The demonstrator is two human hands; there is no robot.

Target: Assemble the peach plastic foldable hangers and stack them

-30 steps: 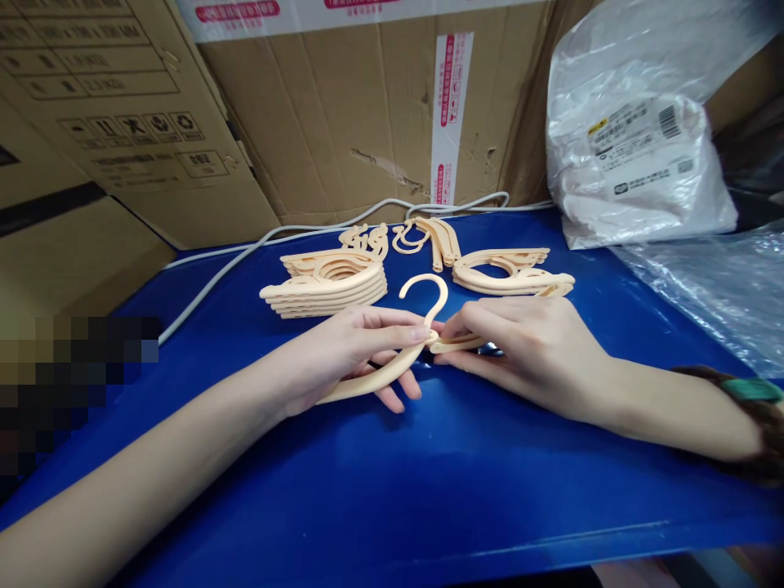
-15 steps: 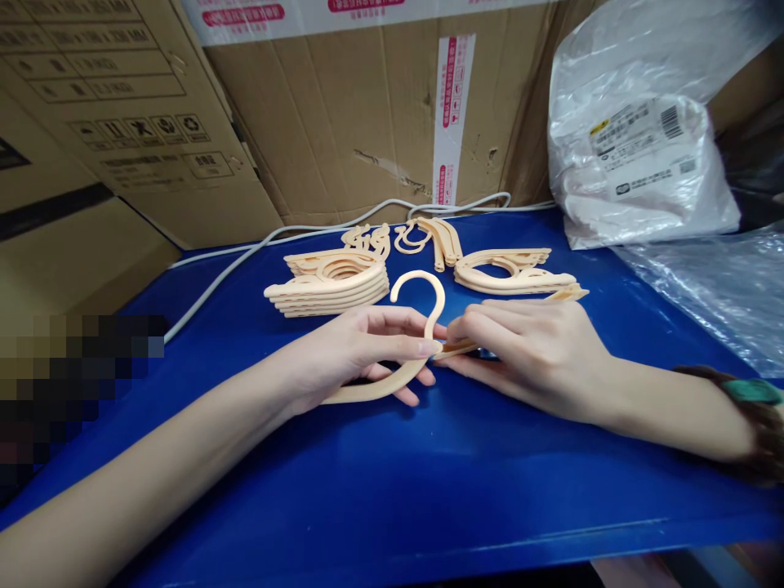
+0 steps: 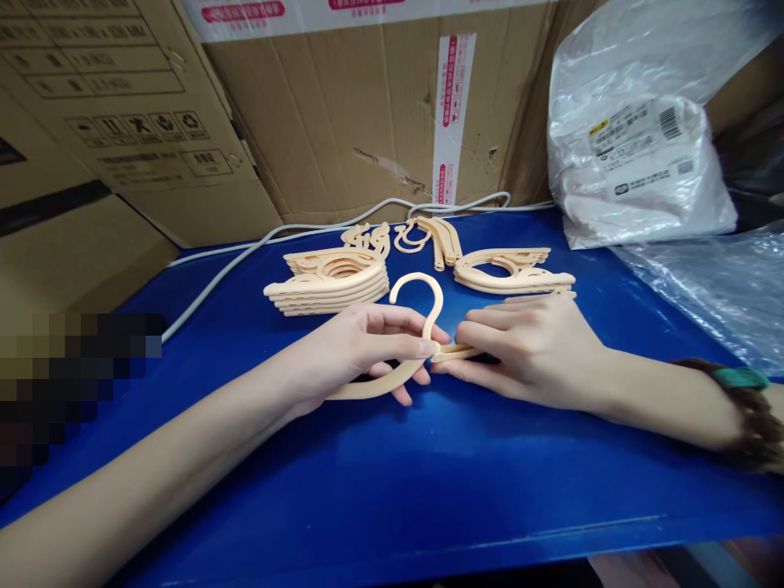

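Observation:
My left hand (image 3: 367,343) pinches a cream-coloured hanger (image 3: 434,304) where its hook meets a curved arm, thumb on top. The hook points up and curls to the left; the curved arm runs down and left under my palm. From the right, my right hand (image 3: 532,347) grips a slim cream hanger arm (image 3: 453,353), whose end meets the hook's base at my left thumb. Most of this arm is hidden under my right fingers. Whether the two pieces are joined there, I cannot tell.
Beyond my hands lie a left stack of hanger arms (image 3: 331,290), a right stack of hanger arms (image 3: 514,282), loose hooks (image 3: 367,237) and narrow strips (image 3: 447,241). A white cable (image 3: 245,253) crosses behind. Cardboard boxes (image 3: 343,114) and a plastic bag (image 3: 643,163) border the blue table (image 3: 392,490).
My right hand has shifted slightly, and the arm piece in it has turned, its end now lying against the hook's base. My left hand and the hook have barely moved.

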